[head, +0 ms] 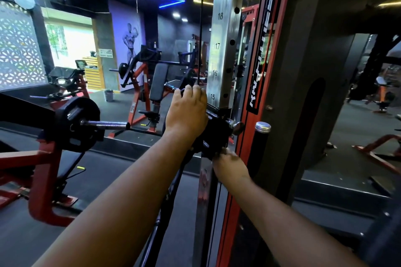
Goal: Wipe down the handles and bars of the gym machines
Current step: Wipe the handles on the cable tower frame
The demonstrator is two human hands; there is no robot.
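A steel upright of a cable machine carries numbers 15 to 19 and adjustment holes. A black sliding pulley carriage sits on it just below the 15 mark, with a chrome pull-pin knob on its right side. My left hand grips the top left part of the carriage, fingers curled over it. My right hand holds the carriage's lower edge, slightly blurred. No cloth is visible in either hand. A black cable runs straight up from the carriage.
The machine's red-and-black frame and dark shroud stand right of the upright. A plate-loaded machine with a black weight plate and bare bar end juts in from the left. More red machines and a bench stand behind on the dark floor.
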